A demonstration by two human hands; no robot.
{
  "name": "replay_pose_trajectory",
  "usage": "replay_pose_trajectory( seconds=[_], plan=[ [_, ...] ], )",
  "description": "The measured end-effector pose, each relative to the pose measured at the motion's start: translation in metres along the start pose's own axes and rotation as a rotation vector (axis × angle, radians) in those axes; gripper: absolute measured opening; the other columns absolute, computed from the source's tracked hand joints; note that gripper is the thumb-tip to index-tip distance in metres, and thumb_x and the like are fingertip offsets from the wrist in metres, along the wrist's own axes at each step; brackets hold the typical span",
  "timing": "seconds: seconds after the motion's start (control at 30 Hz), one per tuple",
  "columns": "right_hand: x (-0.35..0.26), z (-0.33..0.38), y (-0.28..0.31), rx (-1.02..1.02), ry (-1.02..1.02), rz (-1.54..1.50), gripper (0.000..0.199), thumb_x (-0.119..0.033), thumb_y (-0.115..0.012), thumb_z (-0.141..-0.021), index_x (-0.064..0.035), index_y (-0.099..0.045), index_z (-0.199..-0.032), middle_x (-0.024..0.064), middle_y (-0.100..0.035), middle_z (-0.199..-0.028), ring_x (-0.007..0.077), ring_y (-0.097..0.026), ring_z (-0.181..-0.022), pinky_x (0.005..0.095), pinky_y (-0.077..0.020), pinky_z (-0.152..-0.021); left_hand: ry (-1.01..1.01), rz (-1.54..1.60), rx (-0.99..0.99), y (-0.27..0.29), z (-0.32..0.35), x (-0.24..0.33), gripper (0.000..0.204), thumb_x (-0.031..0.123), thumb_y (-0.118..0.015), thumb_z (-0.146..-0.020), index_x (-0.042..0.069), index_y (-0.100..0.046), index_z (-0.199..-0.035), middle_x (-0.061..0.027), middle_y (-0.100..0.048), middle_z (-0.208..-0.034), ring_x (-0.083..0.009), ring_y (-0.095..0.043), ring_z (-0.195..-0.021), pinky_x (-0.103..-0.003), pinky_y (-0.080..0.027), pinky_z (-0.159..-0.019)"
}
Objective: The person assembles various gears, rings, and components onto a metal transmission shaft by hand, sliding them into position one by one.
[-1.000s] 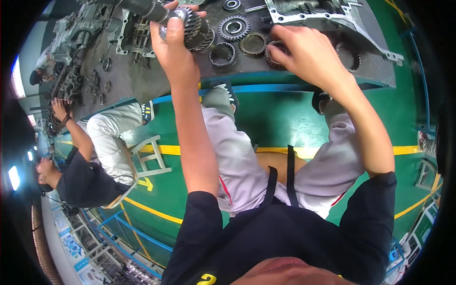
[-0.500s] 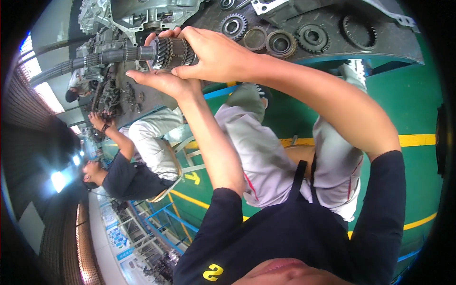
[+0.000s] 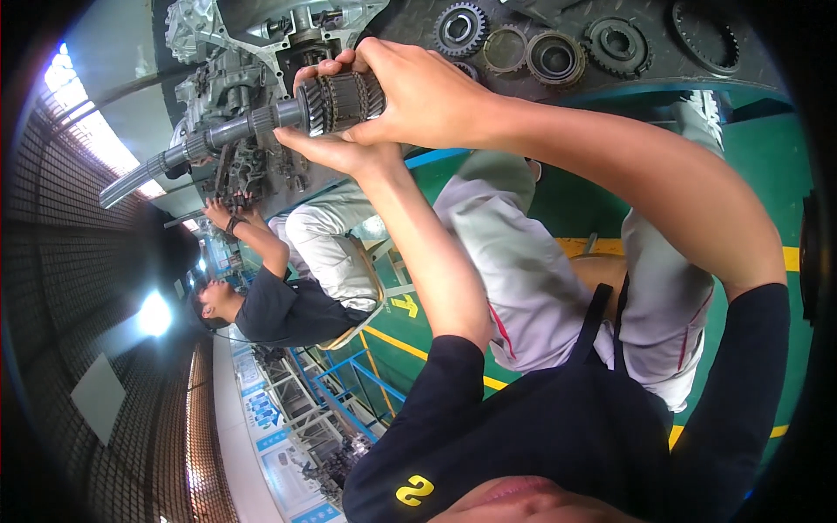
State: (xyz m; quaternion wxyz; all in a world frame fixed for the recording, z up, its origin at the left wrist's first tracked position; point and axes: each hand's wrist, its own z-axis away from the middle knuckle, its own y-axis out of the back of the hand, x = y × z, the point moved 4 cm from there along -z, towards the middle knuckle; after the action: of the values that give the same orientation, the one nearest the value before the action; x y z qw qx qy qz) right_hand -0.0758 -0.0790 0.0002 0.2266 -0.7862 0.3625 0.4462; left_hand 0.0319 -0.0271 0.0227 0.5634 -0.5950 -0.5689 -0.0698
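Note:
A steel gear shaft [image 3: 259,119] is held up in front of the workbench, its long splined end pointing left and slanting down in the picture. My left hand [image 3: 353,157] supports the gear cluster [image 3: 336,102] from below, thumb toward the shaft, with fingertips showing past the gears' upper side. Around the cluster's right end my right hand [image 3: 427,94] is closed, its thumb along the lower side. The palms hide that end of the shaft, and the two hands meet beneath the gears.
An open metal gearbox housing [image 3: 277,54] sits behind the shaft. On the dark bench top lie a gear [image 3: 460,30], a thin ring [image 3: 506,49], a thick ring [image 3: 555,58], a toothed disc [image 3: 618,48] and a large toothed ring [image 3: 708,65]. A seated person [image 3: 292,309] works at the left.
The whole view has shifted, so the scene sits farther right. The shaft now slants more steeply, its free end lower in the picture. Both hands keep their hold on it.

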Motion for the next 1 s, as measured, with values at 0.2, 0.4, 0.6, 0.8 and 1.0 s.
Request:
replay_pose_trajectory(
  seconds=[0.2, 0.4, 0.6, 0.8, 1.0],
  plan=[
    [-0.001, -0.001, 0.002, -0.026, -0.018, -0.009, 0.066, -0.032, -0.084, -0.071, 0.0056, -0.055, -0.118, 0.0264, -0.066, -0.121, 0.0396, -0.064, -0.117, 0.0427, -0.0511, -0.098, -0.006, -0.016, 0.014, 0.007, -0.002, 0.005, 0.064, 0.064, -0.04, -0.098, 0.004, -0.059, -0.108, -0.0136, -0.061, -0.097, -0.0306, -0.06, -0.094, -0.045, -0.051, -0.092],
    [-0.002, 0.0, 0.003, -0.038, -0.055, 0.006, 0.065, -0.031, -0.084, -0.071, 0.0042, -0.056, -0.117, 0.025, -0.067, -0.12, 0.0389, -0.064, -0.116, 0.0434, -0.0512, -0.098, 0.025, -0.004, -0.027, 0.006, -0.003, 0.006, 0.064, 0.064, -0.038, -0.099, 0.004, -0.059, -0.107, -0.0141, -0.062, -0.099, -0.0302, -0.061, -0.096, -0.046, -0.052, -0.094],
    [-0.003, -0.003, 0.005, -0.017, -0.015, 0.014, 0.064, -0.032, -0.085, -0.07, 0.0033, -0.057, -0.115, 0.0242, -0.067, -0.115, 0.0383, -0.065, -0.113, 0.0432, -0.0516, -0.096, 0.037, -0.037, -0.048, 0.002, -0.006, 0.008, 0.072, 0.071, -0.036, -0.098, 0.004, -0.058, -0.112, -0.0149, -0.064, -0.104, -0.0309, -0.062, -0.098, -0.047, -0.054, -0.092],
    [-0.003, 0.0, 0.011, -0.057, -0.029, 0.035, 0.064, -0.033, -0.086, -0.071, 0.0024, -0.055, -0.115, 0.0239, -0.066, -0.114, 0.0382, -0.065, -0.11, 0.043, -0.0516, -0.093, -0.244, -0.486, -0.001, -0.013, -0.003, 0.019, 0.086, 0.083, -0.032, -0.093, 0.004, -0.053, -0.121, -0.016, -0.065, -0.109, -0.0297, -0.068, -0.094, -0.044, -0.059, -0.086],
    [-0.003, 0.002, 0.008, -0.06, -0.014, 0.034, 0.062, -0.032, -0.085, -0.072, 0.0013, -0.055, -0.116, 0.0231, -0.066, -0.113, 0.0387, -0.064, -0.109, 0.0432, -0.0513, -0.091, -0.181, -0.42, -0.137, -0.012, -0.003, 0.027, 0.025, 0.023, -0.066, -0.093, 0.001, -0.061, -0.105, -0.0139, -0.063, -0.105, -0.0302, -0.068, -0.092, -0.044, -0.059, -0.09]
  ],
)
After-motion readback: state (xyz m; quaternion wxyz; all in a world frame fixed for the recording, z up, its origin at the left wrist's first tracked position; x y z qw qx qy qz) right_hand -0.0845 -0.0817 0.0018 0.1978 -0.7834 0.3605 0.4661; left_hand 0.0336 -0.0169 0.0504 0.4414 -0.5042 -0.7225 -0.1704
